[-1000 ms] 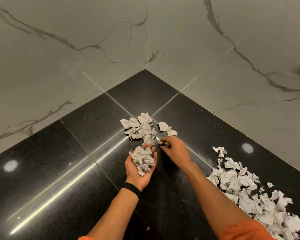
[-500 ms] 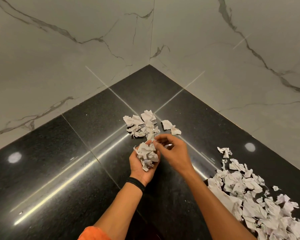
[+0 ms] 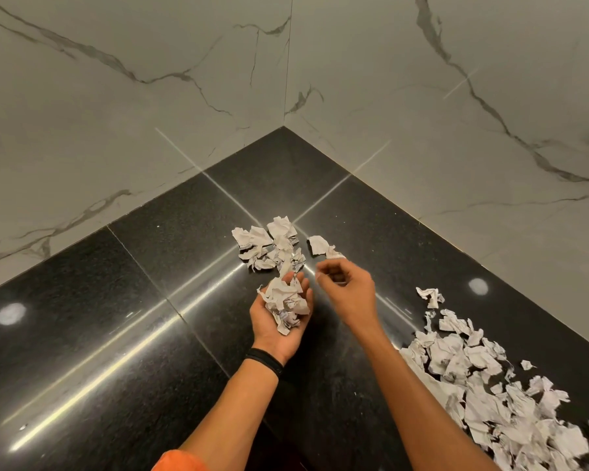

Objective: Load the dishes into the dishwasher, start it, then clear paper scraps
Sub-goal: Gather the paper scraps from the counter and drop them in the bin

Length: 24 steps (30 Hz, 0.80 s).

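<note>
Corner of a polished black stone floor [image 3: 123, 334] under two white marble walls.

I see the floor's dark speckled tiles split by thin pale grout lines, with round light reflections on the left and right and bright streaks running across it. The left grey-veined white marble wall [image 3: 116, 96] and the right grey-veined white marble wall [image 3: 456, 113] meet at a vertical seam above the floor's far corner.

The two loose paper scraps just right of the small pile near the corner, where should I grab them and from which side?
Take the two scraps from above with the right hand, which hovers just in front of them. They are crumpled, so raised folds stick up from the black floor; pinch those rather than the flat edges. The left hand is cupped full of scraps, so it should probably just receive them.
</note>
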### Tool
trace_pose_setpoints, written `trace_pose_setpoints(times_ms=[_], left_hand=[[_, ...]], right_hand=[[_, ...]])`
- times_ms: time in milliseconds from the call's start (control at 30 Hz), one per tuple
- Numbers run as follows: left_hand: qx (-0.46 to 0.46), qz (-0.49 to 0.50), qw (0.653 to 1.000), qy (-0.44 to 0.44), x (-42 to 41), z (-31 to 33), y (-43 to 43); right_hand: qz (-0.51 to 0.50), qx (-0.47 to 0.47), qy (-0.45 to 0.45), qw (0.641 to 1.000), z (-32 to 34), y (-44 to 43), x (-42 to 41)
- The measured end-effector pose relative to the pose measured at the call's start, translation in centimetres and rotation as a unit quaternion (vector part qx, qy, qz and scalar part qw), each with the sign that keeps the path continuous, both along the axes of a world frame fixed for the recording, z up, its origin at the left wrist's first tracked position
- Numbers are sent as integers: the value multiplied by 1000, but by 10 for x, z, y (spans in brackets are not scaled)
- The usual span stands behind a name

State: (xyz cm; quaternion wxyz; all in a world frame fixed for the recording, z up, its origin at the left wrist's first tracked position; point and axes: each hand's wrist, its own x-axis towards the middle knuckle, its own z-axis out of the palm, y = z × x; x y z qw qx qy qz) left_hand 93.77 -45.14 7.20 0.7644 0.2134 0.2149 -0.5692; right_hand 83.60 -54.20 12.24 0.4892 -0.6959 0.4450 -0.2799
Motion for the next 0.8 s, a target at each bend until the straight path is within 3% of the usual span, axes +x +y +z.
trace_pose_setpoints(times_ms=[167,300,367,500,633,800], left_hand=[[9,9,1000,2,8,-1,-2],[26,8,1000,-1,12,-1,-7],[27,5,1000,-1,13,-2,-9],[24,-4,1000,-4,11,-3,-15],[13,-20,1000,-18,6,-4,-20],[-2,-41,998,-41,-2,-1,-19]], right_hand=[[11,-112,209,971,-41,-69,3],[60,-169,291,940,-57,-93,9],[26,-142,260,955,-56,-90,7],[-84,4,101,991,-30,-57,-7],[-7,101,-22,995,-2,-14,-15],[73,110,-26,991,6,9,-13]])
